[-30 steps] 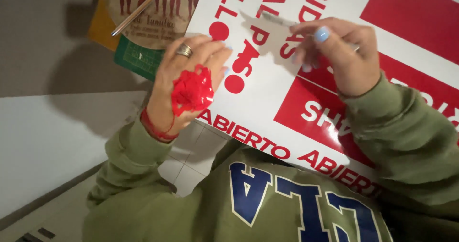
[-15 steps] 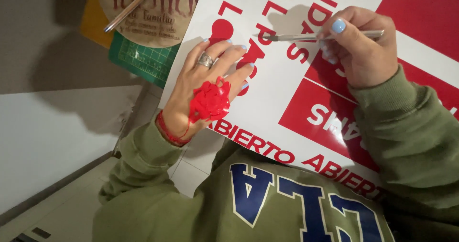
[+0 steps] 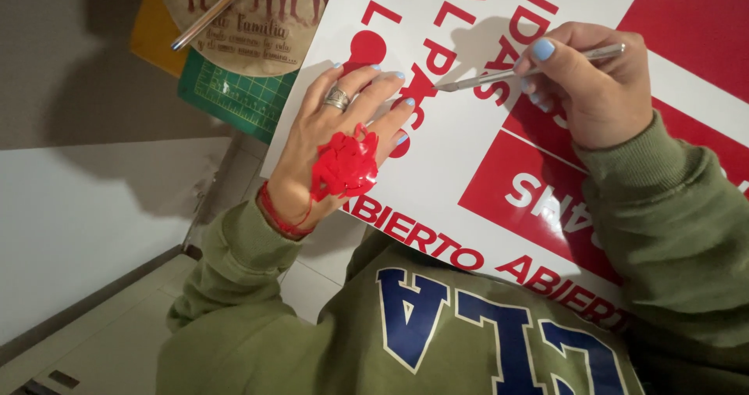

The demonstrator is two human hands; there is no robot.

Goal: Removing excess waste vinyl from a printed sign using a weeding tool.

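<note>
Far left: white tabletop (image 3: 86, 231) bare, open room there. Green cutting mat (image 3: 234, 90) with a second metal tool (image 3: 214, 8) above it sits just beside the sign's left edge. Left hand (image 3: 335, 145) flat, fingers spread, pressing the red-and-white sign (image 3: 468, 169); wad of red vinyl scraps (image 3: 345, 165) stuck on its back. Right hand (image 3: 597, 83) pinches thin metal craft knife (image 3: 523, 71), tip on the lettering. No containers visible.
</note>
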